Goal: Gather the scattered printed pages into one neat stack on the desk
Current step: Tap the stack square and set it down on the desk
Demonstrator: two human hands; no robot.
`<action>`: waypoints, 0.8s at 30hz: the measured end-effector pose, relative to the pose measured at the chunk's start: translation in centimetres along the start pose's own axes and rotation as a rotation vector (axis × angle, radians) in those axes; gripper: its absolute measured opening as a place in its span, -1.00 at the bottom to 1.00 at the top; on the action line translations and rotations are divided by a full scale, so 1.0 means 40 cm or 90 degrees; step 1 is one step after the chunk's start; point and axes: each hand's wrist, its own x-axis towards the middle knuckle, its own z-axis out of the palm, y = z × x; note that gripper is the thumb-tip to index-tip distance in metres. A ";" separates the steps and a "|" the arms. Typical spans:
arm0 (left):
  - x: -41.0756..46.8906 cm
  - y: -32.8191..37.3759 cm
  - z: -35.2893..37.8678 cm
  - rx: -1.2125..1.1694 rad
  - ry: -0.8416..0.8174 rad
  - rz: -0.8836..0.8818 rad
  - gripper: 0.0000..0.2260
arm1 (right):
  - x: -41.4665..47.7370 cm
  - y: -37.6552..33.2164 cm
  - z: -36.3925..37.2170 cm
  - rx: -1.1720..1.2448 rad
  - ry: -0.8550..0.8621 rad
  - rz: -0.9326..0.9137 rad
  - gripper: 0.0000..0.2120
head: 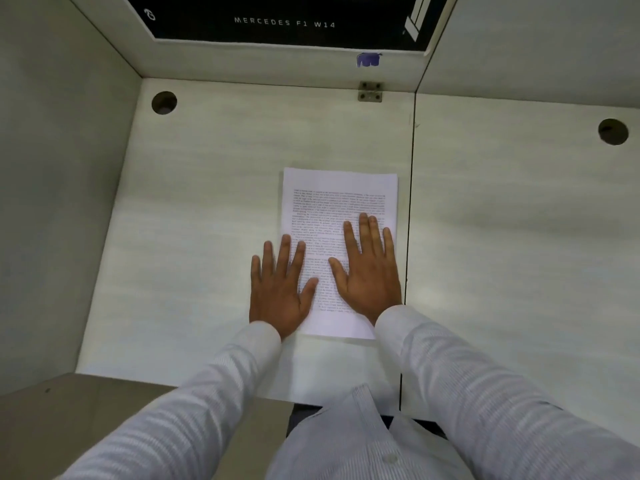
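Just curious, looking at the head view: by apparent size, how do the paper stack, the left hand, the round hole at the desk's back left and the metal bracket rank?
1. paper stack
2. left hand
3. round hole and metal bracket: they look about alike, so unranked.

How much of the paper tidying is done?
Nearly all, it seems. Done: the pages sit in one stack on the desk, edges looking even, no loose sheets in view. In hand: the left hand and right hand lie flat on it. Left: probably just lifting the hands away.
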 end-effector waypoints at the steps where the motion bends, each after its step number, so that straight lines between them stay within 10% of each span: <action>1: 0.040 -0.005 -0.015 0.006 -0.001 0.011 -0.37 | 0.001 0.000 0.003 -0.002 0.000 0.001 -0.32; 8: 0.375 -0.021 -0.120 0.015 0.021 -0.037 -0.39 | 0.003 0.003 0.004 0.016 0.015 0.009 -0.33; 24: 0.381 -0.010 -0.124 -0.046 0.063 -0.038 -0.40 | 0.204 0.132 -0.137 0.185 0.021 0.225 -0.31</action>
